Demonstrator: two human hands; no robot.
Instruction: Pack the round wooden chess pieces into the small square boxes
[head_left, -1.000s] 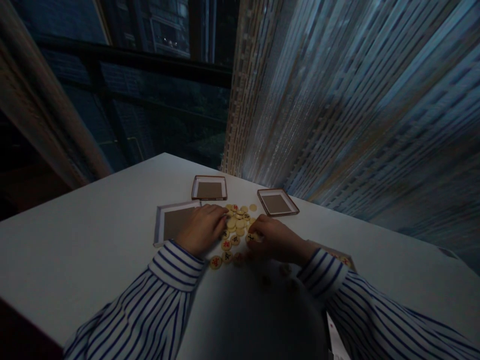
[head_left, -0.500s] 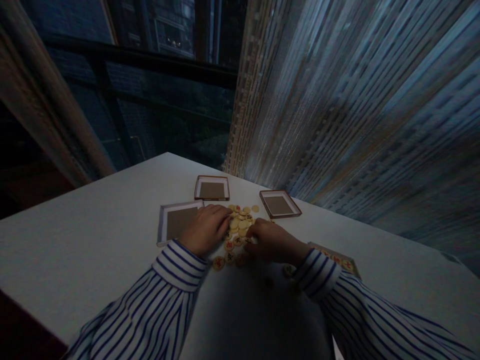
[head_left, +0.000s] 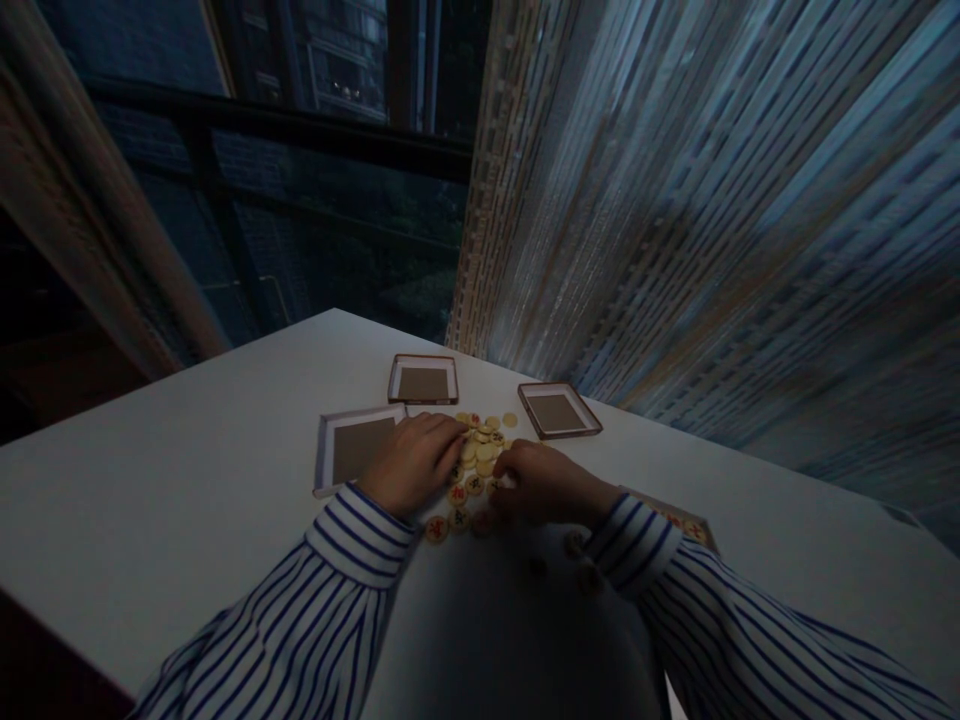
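A pile of round, pale yellow Chinese chess pieces [head_left: 486, 453] lies on the white table between my hands. Some show red or dark characters; others look blank. My left hand [head_left: 417, 462] reaches in from the left, fingers stretched to the pile's edge and thumb apart. On the right side, my right hand [head_left: 551, 482] is curled, its index finger and thumb at the edges of a dark-marked Chinese chess piece [head_left: 495, 486]; its other fingers are hidden. Closer to me are a red-marked piece [head_left: 437, 529] and a dark-marked piece [head_left: 459, 519].
A shallow open box part [head_left: 322, 455] lies beside my left hand. Two smaller trays, one at the back [head_left: 391, 380] and one at the back right [head_left: 596, 427], stand beyond the pile. Past my right wrist is a box with pieces [head_left: 694, 528]. A string curtain [head_left: 637, 200] hangs behind.
The view has shifted very slightly. Both hands stay at the pile in nearly the same pose, and no clear movement of the pieces shows.
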